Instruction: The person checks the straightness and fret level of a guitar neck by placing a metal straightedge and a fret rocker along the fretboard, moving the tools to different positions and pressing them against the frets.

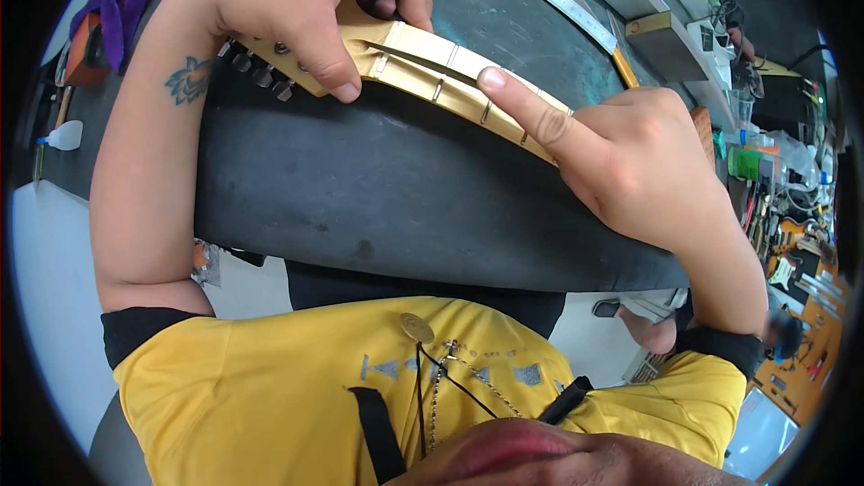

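A light wooden guitar neck with metal frets lies over the dark bench mat. A narrow dark strip runs lengthwise along its middle; whether it is a separate piece I cannot tell. My left hand is closed around the neck by the headstock, its thumb lying across the front. Several metal tuning pegs stick out along the headstock's near edge. My right hand stretches its index finger along the neck, the fingertip touching it near the strip's end. Its other fingers are folded and mostly hidden.
On the dark mat, a metal ruler lies behind the neck near a yellow-handled tool. Purple cloth hangs at the far left, above a small white bottle. Tools and cables crowd the right side.
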Demonstrator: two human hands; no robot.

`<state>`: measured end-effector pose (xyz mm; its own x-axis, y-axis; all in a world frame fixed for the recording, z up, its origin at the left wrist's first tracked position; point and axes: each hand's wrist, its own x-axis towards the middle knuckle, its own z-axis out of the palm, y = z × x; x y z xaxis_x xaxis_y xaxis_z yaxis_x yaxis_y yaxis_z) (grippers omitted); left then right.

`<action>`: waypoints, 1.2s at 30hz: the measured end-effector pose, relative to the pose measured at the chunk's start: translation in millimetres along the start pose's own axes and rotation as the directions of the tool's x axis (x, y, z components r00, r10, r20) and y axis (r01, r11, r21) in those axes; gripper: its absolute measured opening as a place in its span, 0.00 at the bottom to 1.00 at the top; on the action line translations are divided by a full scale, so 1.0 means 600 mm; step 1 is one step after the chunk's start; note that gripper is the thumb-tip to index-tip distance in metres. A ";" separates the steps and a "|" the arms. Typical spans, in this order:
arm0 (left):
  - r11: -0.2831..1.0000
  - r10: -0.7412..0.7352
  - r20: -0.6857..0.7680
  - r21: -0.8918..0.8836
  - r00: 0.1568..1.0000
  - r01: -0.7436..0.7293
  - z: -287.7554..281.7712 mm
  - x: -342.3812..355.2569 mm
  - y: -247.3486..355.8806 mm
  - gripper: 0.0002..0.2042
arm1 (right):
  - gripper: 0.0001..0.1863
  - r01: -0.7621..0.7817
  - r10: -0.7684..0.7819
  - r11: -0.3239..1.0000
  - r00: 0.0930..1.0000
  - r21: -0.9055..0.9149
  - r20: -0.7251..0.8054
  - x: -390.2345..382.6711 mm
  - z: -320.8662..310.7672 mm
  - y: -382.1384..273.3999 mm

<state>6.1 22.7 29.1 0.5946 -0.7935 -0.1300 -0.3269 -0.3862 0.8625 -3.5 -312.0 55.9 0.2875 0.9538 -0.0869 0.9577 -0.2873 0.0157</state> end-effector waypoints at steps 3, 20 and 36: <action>0.998 -0.047 0.050 -0.032 0.998 0.049 -0.013 0.000 -0.021 0.25 | 0.45 0.064 -0.068 0.997 0.994 -0.042 -0.091 0.046 0.006 -0.005; 0.993 -0.056 0.065 -0.102 0.996 0.063 -0.012 -0.001 -0.032 0.25 | 0.45 0.019 -0.021 0.999 0.999 -0.032 -0.049 0.031 0.001 -0.008; 0.998 0.037 -0.039 0.059 0.999 -0.035 0.004 -0.009 -0.052 0.30 | 0.39 -0.043 0.047 0.999 0.989 0.031 -0.144 0.005 0.011 -0.001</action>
<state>11.4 38.1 1.8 0.6104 -0.7882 -0.0789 -0.3900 -0.3857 0.8362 -3.5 -309.2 48.9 0.3305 0.9420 0.0578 0.9438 -0.3304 -0.0112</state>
